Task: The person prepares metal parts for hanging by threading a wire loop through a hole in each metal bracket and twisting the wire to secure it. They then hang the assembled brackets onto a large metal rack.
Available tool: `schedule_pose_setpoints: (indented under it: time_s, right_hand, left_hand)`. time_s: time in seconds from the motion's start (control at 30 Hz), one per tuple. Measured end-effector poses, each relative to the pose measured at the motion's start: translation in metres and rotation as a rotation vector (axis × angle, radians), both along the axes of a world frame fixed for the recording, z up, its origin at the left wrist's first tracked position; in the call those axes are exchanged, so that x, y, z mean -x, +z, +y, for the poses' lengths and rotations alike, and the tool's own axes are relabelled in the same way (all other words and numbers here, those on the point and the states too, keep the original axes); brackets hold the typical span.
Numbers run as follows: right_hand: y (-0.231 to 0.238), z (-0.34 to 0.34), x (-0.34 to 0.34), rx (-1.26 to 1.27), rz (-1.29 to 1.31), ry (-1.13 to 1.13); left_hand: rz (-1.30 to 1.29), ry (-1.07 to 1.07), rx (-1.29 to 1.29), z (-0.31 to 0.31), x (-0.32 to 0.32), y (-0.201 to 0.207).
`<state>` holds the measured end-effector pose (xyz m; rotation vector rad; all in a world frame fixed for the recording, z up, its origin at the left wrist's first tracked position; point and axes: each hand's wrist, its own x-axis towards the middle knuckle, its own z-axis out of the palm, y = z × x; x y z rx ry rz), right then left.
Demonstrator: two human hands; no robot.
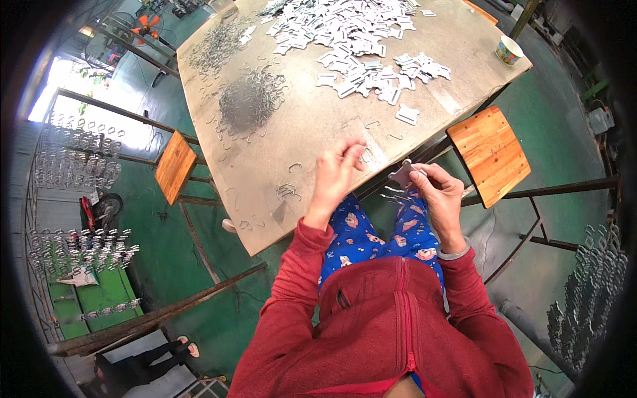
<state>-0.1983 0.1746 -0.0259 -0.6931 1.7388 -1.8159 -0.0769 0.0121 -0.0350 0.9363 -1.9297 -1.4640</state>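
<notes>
Just past the table's near edge, my right hand (443,196) pinches a flat metal plate (402,175) between thumb and fingers. Thin wire hooks (397,194) dangle below that plate, over my lap. Over the table edge to its left is my left hand (337,171), fingers curled toward the thumb around a small wire hook (365,155); its fingertips are slightly blurred. Two loose hooks (394,136) lie beyond this hand. One single metal plate (407,114) rests apart from the big heap of plates (345,33) farther back.
Piles of wire hooks (251,101) cover the table's left side, with a few hooks (286,191) nearer me. A paper cup (508,50) stands at the right corner. Wooden stools (490,156) flank the table. Racks of hanging metal parts (587,298) stand on both sides.
</notes>
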Motion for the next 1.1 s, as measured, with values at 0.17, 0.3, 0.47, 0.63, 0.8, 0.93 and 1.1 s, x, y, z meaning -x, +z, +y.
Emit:
schedule_pose_setpoints:
  time_s: [0.17, 0.3, 0.47, 0.63, 0.8, 0.93, 1.1]
  right_hand:
    - [-0.007, 0.007, -0.01, 0.012, -0.005, 0.034]
    - [-0.006, 0.01, -0.015, 0.047, -0.002, 0.057]
    - [-0.006, 0.01, -0.015, 0.057, 0.069, 0.051]
    - [-0.003, 0.008, -0.011, 0.035, 0.194, 0.026]
    - [-0.006, 0.006, 0.01, 0.075, 0.608, 0.138]
    - [-0.006, -0.001, 0.046, -0.136, 0.266, 0.093]
    - [-0.066, -0.074, 0.114, -0.354, 0.777, -0.065]
  left_hand:
    - [0.315, -0.298, -0.42, 0.038, -0.005, 0.029]
    - [0.318, -0.329, -0.375, 0.042, -0.005, 0.026]
    - [0.288, -0.303, -0.439, 0.04, -0.002, 0.017]
    - [0.318, -0.282, -0.603, 0.039, 0.003, 0.016]
    - [0.373, -0.326, -0.57, 0.046, 0.003, 0.017]
    - [0.325, -0.317, -0.266, 0.056, 0.006, 0.022]
    - [0.334, -0.269, -0.136, 0.062, 0.011, 0.018]
